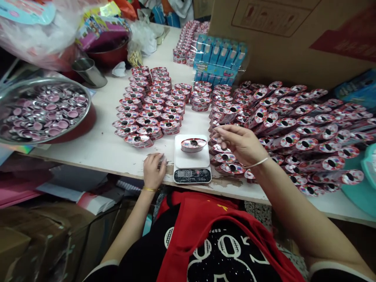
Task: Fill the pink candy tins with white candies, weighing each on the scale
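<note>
A small white digital scale (179, 158) stands at the table's front edge, its display lit. On its plate rests an oval printed box (193, 145) with a dark round hole in its top. Left of the scale, my left hand (153, 170) lies on the table edge with its fingers loosely extended and nothing in them. My right hand (242, 144) hovers right of the scale, above a crowd of similar oval boxes (289, 139). Its thumb and fingertips are pinched together; whatever they hold, if anything, is too small to make out.
Rows of oval boxes (149, 113) stand behind the scale. At left sits a metal bowl (92, 113) of small pink-and-silver round pieces, with a metal cup (91, 73) beyond it. Blue packs (219, 58) and a large cardboard box (279, 43) stand at the back.
</note>
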`<state>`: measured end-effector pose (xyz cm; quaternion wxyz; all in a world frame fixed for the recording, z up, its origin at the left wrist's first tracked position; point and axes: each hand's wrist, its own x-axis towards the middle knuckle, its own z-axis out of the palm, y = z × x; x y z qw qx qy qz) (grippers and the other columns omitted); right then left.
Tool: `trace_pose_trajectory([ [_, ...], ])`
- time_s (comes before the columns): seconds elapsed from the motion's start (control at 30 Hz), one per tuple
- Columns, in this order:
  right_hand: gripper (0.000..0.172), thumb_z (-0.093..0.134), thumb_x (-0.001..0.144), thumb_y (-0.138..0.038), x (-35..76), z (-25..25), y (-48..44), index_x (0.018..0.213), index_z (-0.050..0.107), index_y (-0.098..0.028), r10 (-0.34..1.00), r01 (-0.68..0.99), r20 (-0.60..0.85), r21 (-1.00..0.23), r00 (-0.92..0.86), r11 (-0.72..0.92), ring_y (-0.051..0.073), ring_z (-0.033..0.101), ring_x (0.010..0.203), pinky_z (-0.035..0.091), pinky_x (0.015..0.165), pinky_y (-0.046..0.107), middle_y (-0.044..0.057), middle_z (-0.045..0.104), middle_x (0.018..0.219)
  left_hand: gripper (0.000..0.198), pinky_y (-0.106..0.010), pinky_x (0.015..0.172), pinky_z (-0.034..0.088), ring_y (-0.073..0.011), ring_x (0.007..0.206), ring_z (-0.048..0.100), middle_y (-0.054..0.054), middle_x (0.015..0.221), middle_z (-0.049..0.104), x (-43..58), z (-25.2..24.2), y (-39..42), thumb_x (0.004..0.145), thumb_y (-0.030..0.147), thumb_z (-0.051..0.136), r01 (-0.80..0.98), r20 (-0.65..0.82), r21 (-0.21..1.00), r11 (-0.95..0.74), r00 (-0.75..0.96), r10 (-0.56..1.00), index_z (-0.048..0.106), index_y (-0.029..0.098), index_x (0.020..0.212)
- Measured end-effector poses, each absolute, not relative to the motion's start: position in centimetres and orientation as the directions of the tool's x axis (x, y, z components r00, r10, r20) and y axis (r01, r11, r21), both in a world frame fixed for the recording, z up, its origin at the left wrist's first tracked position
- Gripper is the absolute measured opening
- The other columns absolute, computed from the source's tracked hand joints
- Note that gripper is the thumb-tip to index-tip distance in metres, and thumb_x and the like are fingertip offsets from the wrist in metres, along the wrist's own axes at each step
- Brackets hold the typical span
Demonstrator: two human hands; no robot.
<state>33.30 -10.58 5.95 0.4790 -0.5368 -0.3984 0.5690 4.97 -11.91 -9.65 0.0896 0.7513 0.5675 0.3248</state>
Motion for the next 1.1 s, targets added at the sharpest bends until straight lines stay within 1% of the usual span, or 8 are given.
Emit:
trace_pose_trajectory([
  [0.27, 0.018, 0.073, 0.065, -0.027, 36.8, 5.3, -14.6, 0.079, 0.066, -0.018, 0.899, -0.347, -0.418, -0.869, 0.130, -0.354, 0.007, 0.052, 0.062, 0.045, 0.052, 0.016, 0.002, 0.059, 0.078, 0.025, -0.036, 0.086, 0.039, -0.0219, 0.096, 0.053, -0.009, 0.098, 0.059, 5.1, -9.7, -11.8, 0.086, 0.033, 0.047, 0.792, 0.375, 0.514, -0.331, 0.140, 0.916, 0.059, 0.017, 0.103],
  [0.47, 0.020, 0.076, 0.064, -0.025, 36.7, 4.9, -15.2, 0.080, 0.067, -0.019, 0.885, -0.400, -0.453, -0.835, 0.108, -0.378, 0.006, 0.051, 0.061, 0.045, 0.054, 0.016, 0.000, 0.057, 0.076, 0.025, -0.036, 0.086, 0.040, -0.0216, 0.096, 0.053, -0.009, 0.097, 0.059, 5.0, -10.1, -11.9, 0.086, 0.033, 0.048, 0.797, 0.370, 0.509, -0.327, 0.141, 0.918, 0.059, 0.017, 0.102],
  [0.6, 0.021, 0.077, 0.064, -0.027, 35.9, 4.8, -15.3, 0.080, 0.068, -0.018, 0.896, -0.416, -0.436, -0.833, 0.086, -0.365, 0.006, 0.049, 0.058, 0.038, 0.044, 0.014, 0.000, 0.056, 0.073, 0.027, -0.036, 0.087, 0.040, -0.0218, 0.098, 0.053, -0.010, 0.100, 0.058, 5.0, -9.2, -12.2, 0.087, 0.033, 0.046, 0.786, 0.389, 0.520, -0.335, 0.131, 0.912, 0.057, 0.017, 0.107],
  [0.7, 0.021, 0.076, 0.066, -0.031, 35.1, 4.6, -15.5, 0.078, 0.066, -0.018, 0.888, -0.443, -0.458, -0.806, 0.048, -0.392, 0.005, 0.046, 0.053, 0.031, 0.040, 0.014, 0.000, 0.057, 0.070, 0.046, -0.038, 0.091, 0.039, -0.0247, 0.109, 0.048, -0.013, 0.116, 0.052, 6.4, -6.6, -11.4, 0.085, 0.040, 0.050, 0.757, 0.454, 0.494, -0.428, 0.195, 0.870, 0.045, 0.018, 0.126],
  [0.8, 0.023, 0.074, 0.068, -0.034, 34.3, 4.4, -15.5, 0.080, 0.066, -0.017, 0.886, -0.469, -0.464, -0.782, -0.004, -0.412, 0.005, 0.043, 0.051, 0.031, 0.041, 0.014, 0.001, 0.058, 0.071, 0.075, -0.042, 0.094, 0.034, -0.0297, 0.117, 0.042, -0.017, 0.127, 0.045, 9.4, -3.2, -9.6, 0.077, 0.050, 0.060, 0.722, 0.438, 0.367, -0.586, 0.422, 0.794, 0.029, 0.018, 0.137],
  [0.9, 0.026, 0.073, 0.069, -0.038, 34.0, 4.8, -15.7, 0.081, 0.065, -0.016, 0.903, -0.483, -0.428, -0.784, -0.035, -0.390, 0.004, 0.041, 0.050, 0.032, 0.042, 0.015, 0.002, 0.057, 0.072, 0.052, -0.040, 0.086, 0.035, -0.0263, 0.103, 0.051, -0.012, 0.109, 0.057, 12.6, 0.0, -7.0, 0.081, 0.043, 0.057, 0.672, 0.303, 0.232, -0.703, 0.636, 0.709, 0.043, 0.021, 0.126],
  [1.0, 0.028, 0.074, 0.068, -0.040, 34.5, 5.6, -16.5, 0.080, 0.065, -0.015, 0.902, -0.475, -0.431, -0.796, 0.007, -0.376, 0.004, 0.043, 0.052, 0.033, 0.043, 0.014, 0.002, 0.056, 0.072, 0.023, -0.037, 0.080, 0.034, -0.0217, 0.091, 0.054, -0.006, 0.095, 0.061, 14.6, 2.8, -2.9, 0.085, 0.033, 0.052, 0.650, 0.230, 0.158, -0.744, 0.708, 0.667, 0.054, 0.024, 0.106],
  [1.1, 0.029, 0.075, 0.066, -0.040, 35.6, 6.2, -17.6, 0.081, 0.067, -0.016, 0.874, -0.470, -0.474, -0.799, 0.105, -0.376, 0.006, 0.048, 0.056, 0.036, 0.045, 0.013, 0.002, 0.057, 0.073, 0.025, -0.036, 0.084, 0.032, -0.0210, 0.097, 0.053, -0.005, 0.106, 0.060, 15.4, 5.5, 3.8, 0.085, 0.031, 0.050, 0.692, 0.312, 0.145, -0.707, 0.646, 0.696, 0.052, 0.025, 0.110],
])
